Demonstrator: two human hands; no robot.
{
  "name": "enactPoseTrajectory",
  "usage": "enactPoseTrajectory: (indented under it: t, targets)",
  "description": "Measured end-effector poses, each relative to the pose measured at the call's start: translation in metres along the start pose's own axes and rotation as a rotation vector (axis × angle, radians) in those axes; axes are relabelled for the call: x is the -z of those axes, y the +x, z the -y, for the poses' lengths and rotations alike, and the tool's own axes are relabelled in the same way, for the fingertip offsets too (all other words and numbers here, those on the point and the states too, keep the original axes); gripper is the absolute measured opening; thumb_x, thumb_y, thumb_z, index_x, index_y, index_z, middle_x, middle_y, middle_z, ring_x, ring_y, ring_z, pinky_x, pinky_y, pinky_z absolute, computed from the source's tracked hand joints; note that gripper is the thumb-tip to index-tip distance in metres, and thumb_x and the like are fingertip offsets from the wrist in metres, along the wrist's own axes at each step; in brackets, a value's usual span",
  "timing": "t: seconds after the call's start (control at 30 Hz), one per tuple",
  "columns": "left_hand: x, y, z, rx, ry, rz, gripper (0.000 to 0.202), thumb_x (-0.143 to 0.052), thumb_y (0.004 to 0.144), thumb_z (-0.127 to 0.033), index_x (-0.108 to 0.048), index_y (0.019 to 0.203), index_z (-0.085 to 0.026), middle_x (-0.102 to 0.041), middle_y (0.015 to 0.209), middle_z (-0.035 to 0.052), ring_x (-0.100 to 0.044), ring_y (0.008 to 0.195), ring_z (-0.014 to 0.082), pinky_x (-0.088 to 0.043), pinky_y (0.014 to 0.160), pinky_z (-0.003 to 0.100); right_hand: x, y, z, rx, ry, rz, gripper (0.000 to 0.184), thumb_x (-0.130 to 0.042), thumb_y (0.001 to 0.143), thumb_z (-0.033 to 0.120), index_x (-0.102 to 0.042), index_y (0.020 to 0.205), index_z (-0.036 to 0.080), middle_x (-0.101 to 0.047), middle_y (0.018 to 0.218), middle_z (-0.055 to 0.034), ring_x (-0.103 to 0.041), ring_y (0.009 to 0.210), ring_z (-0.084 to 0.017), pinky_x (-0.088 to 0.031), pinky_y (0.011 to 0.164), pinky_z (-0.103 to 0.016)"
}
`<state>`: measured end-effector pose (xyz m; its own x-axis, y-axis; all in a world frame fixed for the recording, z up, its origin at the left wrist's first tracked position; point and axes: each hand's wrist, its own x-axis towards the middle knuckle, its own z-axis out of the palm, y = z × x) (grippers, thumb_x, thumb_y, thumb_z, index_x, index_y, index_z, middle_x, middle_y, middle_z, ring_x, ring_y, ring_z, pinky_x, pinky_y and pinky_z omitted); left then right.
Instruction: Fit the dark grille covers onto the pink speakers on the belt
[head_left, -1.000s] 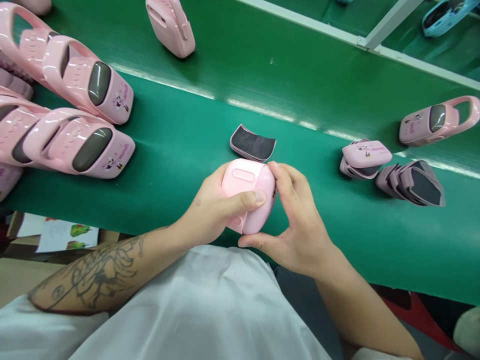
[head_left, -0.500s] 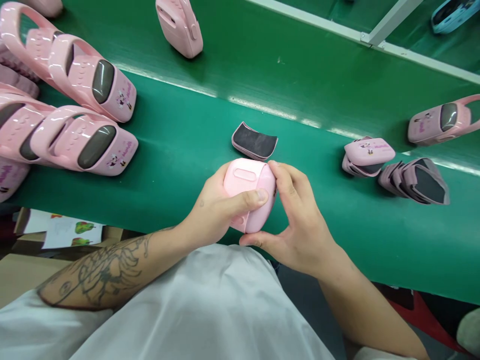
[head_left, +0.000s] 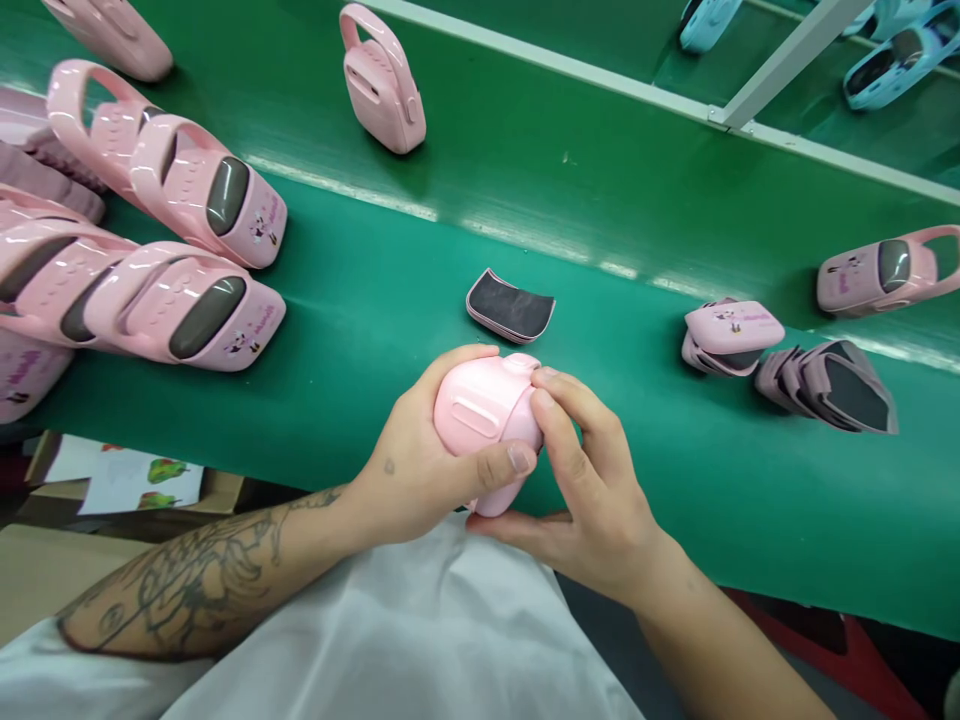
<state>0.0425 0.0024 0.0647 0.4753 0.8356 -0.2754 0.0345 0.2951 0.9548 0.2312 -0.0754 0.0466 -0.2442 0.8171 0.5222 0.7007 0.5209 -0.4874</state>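
Observation:
Between my two hands is a glossy pink plastic device housing [head_left: 474, 400], with a rounded body and a raised oval slot facing up. My left hand [head_left: 427, 450] wraps around its left side, the thumb pressed across the lower right part. From the right, the fingers of my right hand [head_left: 592, 490] press on the housing's end cover, with the thumb underneath at the lower edge. Just beyond the housing, a curved pink-edged panel [head_left: 511, 306] with a dark inner face lies on the green bench.
At left stand rows of pink handled devices [head_left: 202, 300] with dark windows. A pink panel with printed figures [head_left: 735, 328] and a stack of dark-lined panels [head_left: 832, 385] lie at right. More pink devices [head_left: 384, 95] stand on the green belt [head_left: 570, 150] behind; blue ones [head_left: 885, 70] are farther off.
The housing has tilted in my hands, its top edge turning so a small raised tab shows. My right fingers have shifted onto the end cover. The whole view has moved slightly.

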Motion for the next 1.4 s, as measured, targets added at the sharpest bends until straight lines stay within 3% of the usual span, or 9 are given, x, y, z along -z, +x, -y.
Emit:
enactPoseTrajectory:
  t: [0.2, 0.5, 0.73, 0.87, 1.2, 1.33, 1.4]
  targets:
    - [0.001, -0.002, 0.004, -0.049, -0.017, -0.003, 0.079, -0.095, 0.073, -0.043, -0.061, 0.141, -0.020, -0.078, 0.138, 0.0133, -0.081, 0.109, 0.0312, -0.069, 0.086, 0.036, 0.000, 0.000, 0.000, 0.021, -0.001, 0.011, 0.108, -0.089, 0.089, 0.043, -0.029, 0.172, 0.008, -0.051, 0.152, -0.0252, -0.050, 0.151, -0.041, -0.052, 0.124, -0.062]
    - [0.003, -0.005, 0.005, -0.058, 0.055, -0.054, 0.085, -0.096, 0.071, -0.055, -0.064, 0.142, -0.020, -0.080, 0.132, 0.0117, -0.081, 0.107, 0.0309, -0.068, 0.087, 0.037, 0.002, 0.002, 0.002, 0.047, -0.023, 0.035, 0.106, -0.087, 0.089, 0.039, -0.029, 0.171, 0.005, -0.049, 0.148, -0.0256, -0.049, 0.149, -0.043, -0.051, 0.123, -0.066]
    - [0.003, -0.001, 0.008, 0.017, -0.069, 0.002, 0.083, -0.094, 0.075, -0.055, -0.061, 0.143, -0.020, -0.078, 0.134, 0.0142, -0.078, 0.113, 0.0337, -0.067, 0.088, 0.041, 0.000, 0.004, 0.000, -0.004, -0.005, 0.027, 0.107, -0.088, 0.088, 0.052, -0.034, 0.169, 0.010, -0.050, 0.149, -0.0241, -0.052, 0.146, -0.041, -0.053, 0.121, -0.063]
    - [-0.001, 0.007, 0.005, 0.059, -0.121, -0.025, 0.085, -0.096, 0.072, -0.057, -0.062, 0.140, -0.019, -0.077, 0.131, 0.0145, -0.075, 0.115, 0.0347, -0.064, 0.089, 0.042, -0.001, 0.007, -0.001, -0.078, -0.007, 0.018, 0.107, -0.090, 0.085, 0.056, -0.036, 0.167, 0.011, -0.049, 0.152, -0.0255, -0.051, 0.146, -0.040, -0.053, 0.121, -0.061]
    - [-0.006, 0.010, 0.008, 0.065, -0.215, -0.014, 0.066, -0.095, 0.078, -0.051, -0.070, 0.131, -0.021, -0.078, 0.119, 0.0090, -0.075, 0.104, 0.0277, -0.062, 0.083, 0.035, -0.004, 0.010, -0.001, -0.101, -0.003, 0.001, 0.104, -0.082, 0.088, 0.065, -0.035, 0.167, 0.016, -0.050, 0.151, -0.0248, -0.054, 0.142, -0.043, -0.055, 0.115, -0.069]
    - [-0.003, 0.008, 0.012, 0.040, -0.160, -0.050, 0.077, -0.095, 0.075, -0.053, -0.065, 0.138, -0.020, -0.077, 0.130, 0.0138, -0.076, 0.112, 0.0326, -0.064, 0.089, 0.040, -0.007, 0.007, -0.005, -0.074, 0.033, 0.007, 0.109, -0.084, 0.088, 0.063, -0.030, 0.171, 0.017, -0.050, 0.153, -0.0240, -0.052, 0.146, -0.042, -0.053, 0.120, -0.065]
    - [0.002, 0.006, 0.013, -0.021, -0.133, -0.058, 0.083, -0.096, 0.072, -0.053, -0.063, 0.141, -0.020, -0.076, 0.136, 0.0157, -0.075, 0.119, 0.0360, -0.064, 0.094, 0.043, -0.012, 0.002, -0.006, -0.037, 0.065, 0.007, 0.117, -0.083, 0.086, 0.069, -0.024, 0.174, 0.019, -0.045, 0.160, -0.0248, -0.047, 0.153, -0.042, -0.049, 0.124, -0.066]
